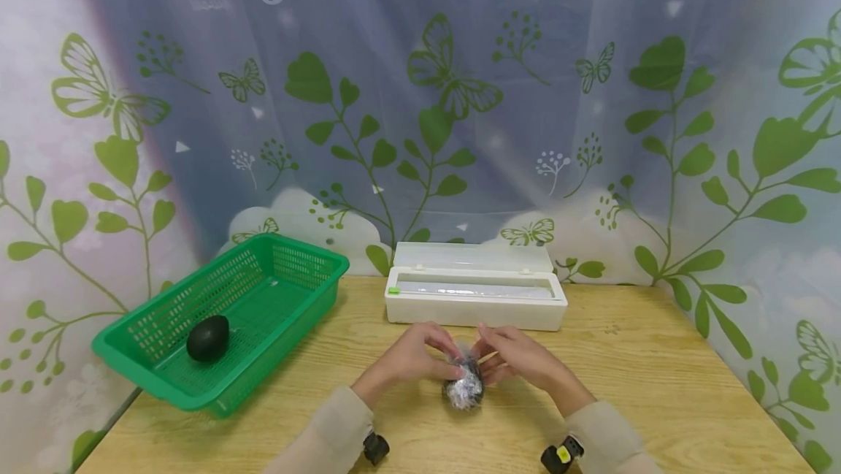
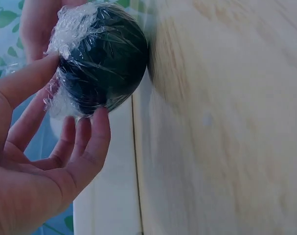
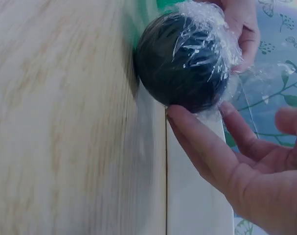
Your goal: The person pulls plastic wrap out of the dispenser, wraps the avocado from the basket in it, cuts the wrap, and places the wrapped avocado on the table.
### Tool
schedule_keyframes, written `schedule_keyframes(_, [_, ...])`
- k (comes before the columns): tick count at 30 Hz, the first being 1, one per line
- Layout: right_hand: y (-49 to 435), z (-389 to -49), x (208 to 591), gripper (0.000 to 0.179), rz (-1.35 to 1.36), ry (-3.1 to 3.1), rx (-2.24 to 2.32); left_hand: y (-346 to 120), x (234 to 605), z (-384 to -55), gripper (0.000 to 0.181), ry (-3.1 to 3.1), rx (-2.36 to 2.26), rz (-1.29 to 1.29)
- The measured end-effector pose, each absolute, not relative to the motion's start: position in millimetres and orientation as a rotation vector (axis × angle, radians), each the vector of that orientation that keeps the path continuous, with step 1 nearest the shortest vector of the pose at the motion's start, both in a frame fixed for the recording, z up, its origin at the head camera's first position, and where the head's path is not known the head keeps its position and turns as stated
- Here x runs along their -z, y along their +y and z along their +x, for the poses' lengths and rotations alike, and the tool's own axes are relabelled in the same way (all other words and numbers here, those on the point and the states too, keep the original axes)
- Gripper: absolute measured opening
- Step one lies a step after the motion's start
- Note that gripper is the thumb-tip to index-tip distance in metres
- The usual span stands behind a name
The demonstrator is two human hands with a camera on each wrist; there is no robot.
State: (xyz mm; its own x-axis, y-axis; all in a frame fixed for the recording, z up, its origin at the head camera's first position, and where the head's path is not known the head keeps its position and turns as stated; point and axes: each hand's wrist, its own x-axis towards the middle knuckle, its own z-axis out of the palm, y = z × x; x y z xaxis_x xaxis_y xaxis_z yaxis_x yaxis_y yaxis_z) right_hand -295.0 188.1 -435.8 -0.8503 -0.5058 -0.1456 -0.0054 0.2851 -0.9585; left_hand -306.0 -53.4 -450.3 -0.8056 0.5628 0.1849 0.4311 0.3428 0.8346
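A dark avocado (image 1: 464, 386) in crinkled clear plastic wrap rests on the table between both hands. My left hand (image 1: 423, 355) holds it from the left, thumb on the bunched film and fingertips against its side. In the left wrist view the film gathers thickly on one side of the avocado (image 2: 109, 58), and the rest is smoothly covered. From the right, my right hand (image 1: 515, 357) touches the avocado with its fingertips. The right wrist view shows those fingers fairly straight along the avocado (image 3: 182, 63), the thumb raised apart from it.
Behind the hands stands a white plastic wrap dispenser (image 1: 473, 315), its lid raised and a roll (image 1: 476, 290) inside. At the left is a green basket (image 1: 276, 342) holding another dark avocado (image 1: 208, 338). A patterned curtain (image 1: 460, 131) hangs behind the wooden table (image 1: 657, 372).
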Motion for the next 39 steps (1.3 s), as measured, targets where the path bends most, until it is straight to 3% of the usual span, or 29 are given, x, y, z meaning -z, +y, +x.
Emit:
schedule_keyframes(6, [184.8,-292.2,435.5,0.030,-0.487,2.221,1.498,-54.6,447.1,-306.1,0.012,2.376,-1.425,0.900])
schedule_keyframes(12, [188.0,-290.7,436.4,0.030,-0.556,2.093,1.521,-57.2,447.3,-306.1,0.016,2.145,-1.569,0.690])
schedule_keyframes(21, [189.5,-291.6,435.2,0.042,-0.553,2.029,1.476,-55.5,448.4,-305.5,0.018,2.183,-1.600,0.586])
schedule_keyframes(32, [190.1,-290.6,432.1,0.045,-0.574,2.045,1.434,-55.0,448.1,-303.3,0.010,2.074,-1.557,0.613])
schedule_keyframes(39, [191.2,-290.4,433.8,0.044,-0.516,2.049,1.473,-54.7,450.2,-301.7,0.025,2.045,-1.529,0.513])
